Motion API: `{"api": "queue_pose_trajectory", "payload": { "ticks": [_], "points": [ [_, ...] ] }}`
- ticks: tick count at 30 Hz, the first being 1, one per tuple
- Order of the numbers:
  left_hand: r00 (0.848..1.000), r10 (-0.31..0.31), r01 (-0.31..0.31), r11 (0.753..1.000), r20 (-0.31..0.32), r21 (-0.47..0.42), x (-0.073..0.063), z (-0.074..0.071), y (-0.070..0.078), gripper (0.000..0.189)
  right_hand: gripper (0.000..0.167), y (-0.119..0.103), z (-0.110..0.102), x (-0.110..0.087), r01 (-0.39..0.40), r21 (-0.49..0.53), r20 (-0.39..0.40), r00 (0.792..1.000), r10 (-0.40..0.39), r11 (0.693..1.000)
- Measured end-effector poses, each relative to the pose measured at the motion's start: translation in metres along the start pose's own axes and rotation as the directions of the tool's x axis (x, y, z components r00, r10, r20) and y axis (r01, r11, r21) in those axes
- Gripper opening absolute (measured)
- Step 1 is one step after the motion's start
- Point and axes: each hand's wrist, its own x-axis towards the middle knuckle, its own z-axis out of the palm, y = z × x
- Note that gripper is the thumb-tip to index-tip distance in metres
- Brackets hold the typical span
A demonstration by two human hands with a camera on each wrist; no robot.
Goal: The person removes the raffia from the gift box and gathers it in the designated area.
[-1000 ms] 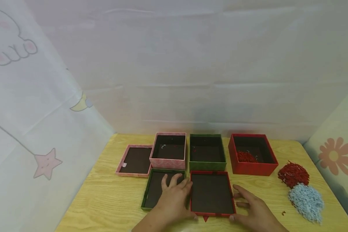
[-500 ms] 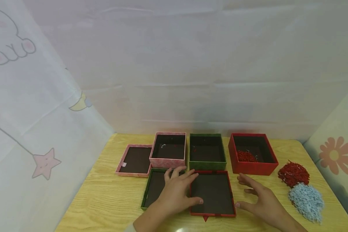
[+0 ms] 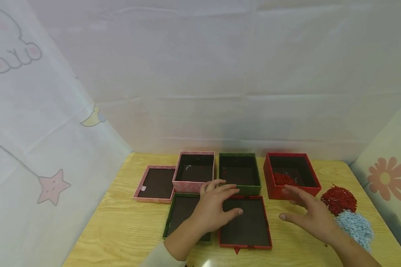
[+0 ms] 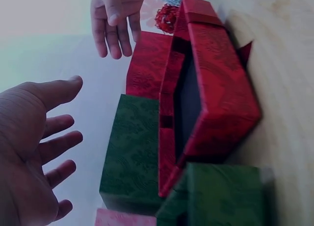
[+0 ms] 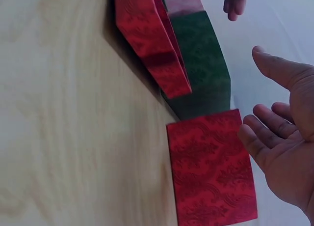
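Observation:
My left hand [image 3: 212, 209] hovers over the edges of the green lid [image 3: 180, 218] and the red lid [image 3: 245, 231], its fingers spread and holding nothing. My right hand [image 3: 312, 215] is in the air in front of the red box [image 3: 287, 191], thumb apart from the fingers, also holding nothing. Both lids lie with their dark insides up. Red shredded paper [image 3: 283, 179] lies inside the red box. Behind the red lid stands the green box [image 3: 244, 190], with a few small scraps in it. In the left wrist view the left hand [image 4: 29, 147] is apart from every box.
A pink box [image 3: 194, 186] stands at the back, with a pink lid [image 3: 157, 183] left of it. At the right lie a red shredded paper pile [image 3: 338, 200] and a light blue one [image 3: 355, 228], partly behind the right forearm. White cloth [image 3: 200, 92] rises behind the wooden table [image 3: 103, 230].
Both hands have come away from the red lid's sides. The left hand has risen forward and right; the right has moved forward and right. Boxes and lids stay in place.

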Motion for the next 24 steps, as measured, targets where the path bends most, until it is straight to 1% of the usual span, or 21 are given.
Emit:
{"api": "queue_pose_trajectory", "payload": {
  "ticks": [4, 7, 10, 14, 16, 21, 24],
  "points": [
    [1.000, 0.018, -0.018, 1.000, -0.017, 0.003, 0.013, 0.001, 0.005, 0.056, 0.083, 0.004, -0.012, 0.009, -0.052, -0.045, 0.016, 0.999, 0.052, 0.998],
    [1.000, 0.025, -0.025, 1.000, -0.016, 0.004, 0.021, 0.002, 0.008, 0.054, 0.085, 0.011, -0.018, 0.016, -0.075, -0.028, 0.035, 0.996, 0.076, 0.997],
    [0.999, 0.034, -0.034, 0.999, -0.014, 0.016, 0.029, 0.005, 0.012, 0.053, 0.083, 0.018, -0.022, 0.022, -0.055, -0.011, 0.036, 0.998, 0.055, 0.998],
    [0.999, 0.049, -0.048, 0.999, -0.022, 0.023, 0.040, 0.011, 0.016, 0.052, 0.078, 0.027, -0.029, 0.031, 0.014, -0.017, 0.031, 0.999, -0.013, 1.000],
    [0.998, 0.053, -0.052, 0.999, -0.026, 0.012, 0.046, 0.014, 0.019, 0.053, 0.077, 0.030, -0.034, 0.036, 0.036, -0.020, 0.035, 0.999, -0.036, 0.999],
    [0.999, 0.039, -0.039, 0.999, -0.024, 0.000, 0.061, 0.022, 0.026, 0.054, 0.072, 0.036, -0.042, 0.047, 0.037, 0.017, 0.068, 0.997, -0.038, 0.999],
    [0.999, 0.032, -0.032, 0.999, -0.012, 0.003, 0.069, 0.026, 0.030, 0.056, 0.069, 0.039, -0.045, 0.052, 0.028, 0.008, 0.076, 0.997, -0.028, 1.000]
  ]
}}
